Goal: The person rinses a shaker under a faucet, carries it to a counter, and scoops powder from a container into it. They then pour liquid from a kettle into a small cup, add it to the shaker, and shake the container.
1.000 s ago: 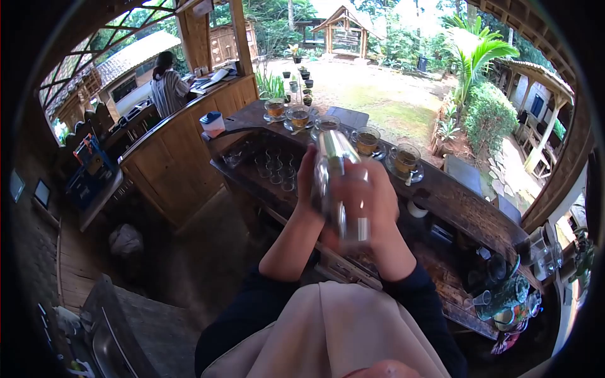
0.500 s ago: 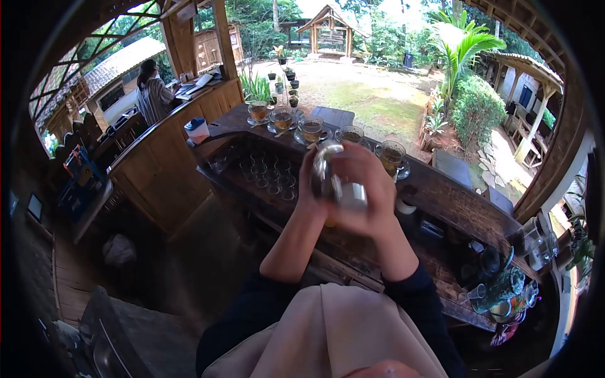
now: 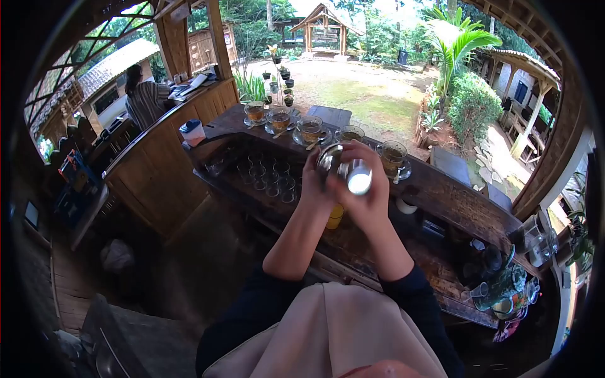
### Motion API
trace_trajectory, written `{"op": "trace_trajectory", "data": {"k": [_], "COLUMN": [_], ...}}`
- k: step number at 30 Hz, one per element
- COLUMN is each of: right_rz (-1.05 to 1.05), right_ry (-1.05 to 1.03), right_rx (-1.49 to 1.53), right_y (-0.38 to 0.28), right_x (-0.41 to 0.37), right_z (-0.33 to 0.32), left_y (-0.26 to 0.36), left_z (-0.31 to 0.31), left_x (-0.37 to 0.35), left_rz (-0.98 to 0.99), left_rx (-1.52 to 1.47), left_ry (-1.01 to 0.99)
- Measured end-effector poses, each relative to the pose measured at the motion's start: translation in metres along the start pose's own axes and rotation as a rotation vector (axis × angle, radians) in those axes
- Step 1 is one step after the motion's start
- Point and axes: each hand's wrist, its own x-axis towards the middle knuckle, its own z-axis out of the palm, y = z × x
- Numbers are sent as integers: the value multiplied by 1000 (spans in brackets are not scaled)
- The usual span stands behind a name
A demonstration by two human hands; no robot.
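Note:
A shiny metal cocktail shaker (image 3: 360, 183) is held in the air above the dark wooden counter, tilted sideways. My left hand (image 3: 314, 188) is wrapped round its left side, and my right hand (image 3: 373, 179) grips the right side with the fingers over the top. Part of the shaker is covered by the fingers and a little blurred. Below the hands a glass of yellow-orange liquid (image 3: 334, 218) stands on the counter, partly hidden by my wrists. Behind them glass cups of amber drink (image 3: 311, 128) stand in a row, several on saucers with spoons.
Several upturned clear glasses (image 3: 271, 181) fill the recess at left, near a lidded plastic tub (image 3: 192, 132). A white bowl (image 3: 406, 206) sits right of my hands. Glass jars (image 3: 541, 246) and jugs crowd the right end. Another person (image 3: 146, 101) stands at the far left counter.
Both hands have shifted slightly with the shaker, whose bright end now faces me more. The yellow-orange glass shows more clearly. The other person has turned or leaned a little.

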Motion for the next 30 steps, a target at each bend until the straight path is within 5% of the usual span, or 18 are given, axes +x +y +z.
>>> {"op": "trace_trajectory", "data": {"k": [2,3,5,6,7,9,11,13,14,15,17,19,20,23,24,27,29,30], "right_rz": [23,44,-416,-407,-668,-939,-926,-516,-228,153,34,-339,-531,-888,-1046,-491,-44,-17], "right_ry": [0,7,-206,-215,-174,-128,133,-153,-151,-18,0,-135,-121,-59,-13,-351,-250,-214], "right_rx": [3,8,-176,-171,-147,-110,21,-191,-9,180,154,101,42,-14,-11,-101,95,32], "right_y": [-3,-5,-49,-65,-78,-75,-49,-14,6,9,0,-43,-60,-64,-59,-9,11,10], "right_x": [0,2,3,-1,-4,-6,-16,-8,-5,-4,5,5,-4,-8,-9,-7,4,4], "right_z": [-6,-9,-18,-18,-18,-8,10,8,14,22,11,1,-1,0,2,5,10,5], "left_y": [-2,8,14,7,2,-7,0,11,23,18,11,29,20,10,17,31,34,29], "left_z": [-2,-2,20,45,59,50,27,7,-44,-21,10,17,54,52,39,7,-22,-25], "left_x": [2,-1,-13,-27,-37,-28,-27,-17,-1,-7,-15,-26,-35,-33,-25,-17,-11,-6], "left_rz": [132,-5,-356,-296,-233,22,-10,-148,-32,70,193,-119,-32,154,158,51,72,190], "left_rx": [24,-25,-152,-192,-228,-6,-67,-342,-133,-181,34,-35,11,111,136,-118,-86,-66], "left_ry": [204,4,-337,-414,-492,-1000,-705,-367,-487,27,72,-233,-232,-966,-1027,-220,-115,133]}}
